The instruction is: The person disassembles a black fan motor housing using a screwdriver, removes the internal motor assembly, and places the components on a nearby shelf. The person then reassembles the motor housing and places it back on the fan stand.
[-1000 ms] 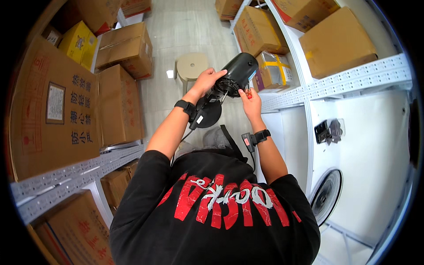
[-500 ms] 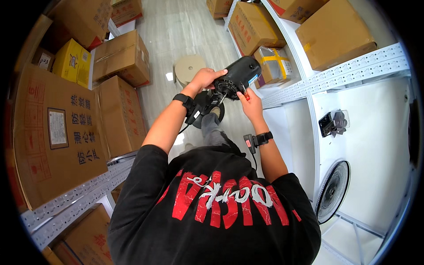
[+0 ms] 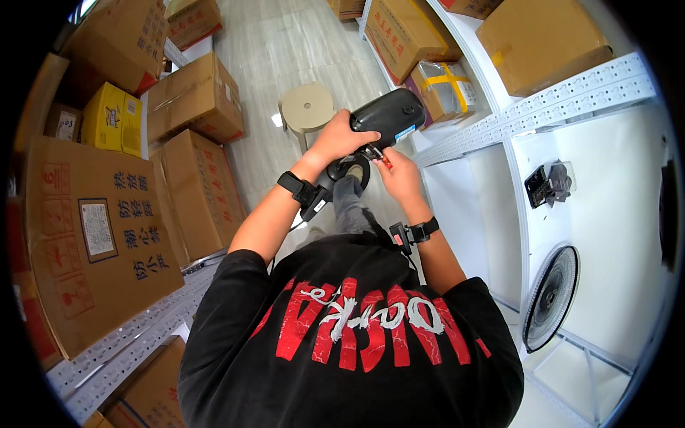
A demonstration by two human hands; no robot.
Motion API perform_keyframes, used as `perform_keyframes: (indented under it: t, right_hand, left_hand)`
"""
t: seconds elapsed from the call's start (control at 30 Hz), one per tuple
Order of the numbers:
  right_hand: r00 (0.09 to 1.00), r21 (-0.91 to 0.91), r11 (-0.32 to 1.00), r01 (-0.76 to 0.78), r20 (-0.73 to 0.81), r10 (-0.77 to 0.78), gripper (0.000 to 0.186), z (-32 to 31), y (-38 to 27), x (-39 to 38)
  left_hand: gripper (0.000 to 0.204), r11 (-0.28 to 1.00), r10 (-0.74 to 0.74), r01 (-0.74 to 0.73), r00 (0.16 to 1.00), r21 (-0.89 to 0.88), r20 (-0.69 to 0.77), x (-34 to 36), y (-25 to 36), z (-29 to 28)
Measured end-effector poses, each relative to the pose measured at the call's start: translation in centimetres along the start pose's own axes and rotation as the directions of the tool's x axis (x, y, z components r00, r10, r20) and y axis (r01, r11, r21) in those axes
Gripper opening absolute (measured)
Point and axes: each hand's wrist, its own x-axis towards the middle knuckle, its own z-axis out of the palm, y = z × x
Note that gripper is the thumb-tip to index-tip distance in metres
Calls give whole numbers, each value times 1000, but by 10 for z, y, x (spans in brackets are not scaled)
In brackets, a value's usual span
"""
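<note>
My left hand (image 3: pixel 337 140) grips the near end of a black fan motor housing (image 3: pixel 382 113) with a blue label, thumb lying across it. Just below, my right hand (image 3: pixel 399 175) pinches a small red-handled tool (image 3: pixel 387 162) against metal parts under the housing; its working tip is too small to make out. A black stand column with a round base hangs beneath the housing, partly hidden by my left hand and arm. My legs show below it.
A beige stool (image 3: pixel 307 114) stands on the tiled floor (image 3: pixel 271 50) ahead. Cardboard boxes (image 3: pixel 100 235) fill shelving at left; more boxes (image 3: pixel 542 43) sit on the right white rack (image 3: pixel 585 85). A round fan grille (image 3: pixel 549 298) and small dark parts (image 3: pixel 549 184) are at right.
The motor housing has turned more sideways and tilted, hiding its vented face. My left thumb has come down across it, and my right hand sits slightly lower. The surroundings have shifted in view.
</note>
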Motion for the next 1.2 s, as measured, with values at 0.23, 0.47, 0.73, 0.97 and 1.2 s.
perform_keyframes:
  t: [0.23,0.47,0.73,0.97,1.2]
  right_hand:
    - [996,206,976,-71,-45,82,25,3,10,-3]
    - [787,448,761,-469,-179,590,87,0,32,52]
    - [806,747,580,-324,-104,583,77,6,1,94]
    - [787,723,517,-458,60,614,71,-3,4,116]
    - [810,739,465,-488,186,556,70,-13,14,123]
  left_hand:
    - [73,991,-20,35,993,-126,116,5,0,-16]
    - [65,975,-7,9,1000,-222,10,-2,7,0]
    - [58,961,-133,102,986,-257,-105,10,-1,9]
    - [58,939,-192,135,969,-317,-155,9,16,4]
    - [57,924,-176,97,966,-371,-187,12,12,11]
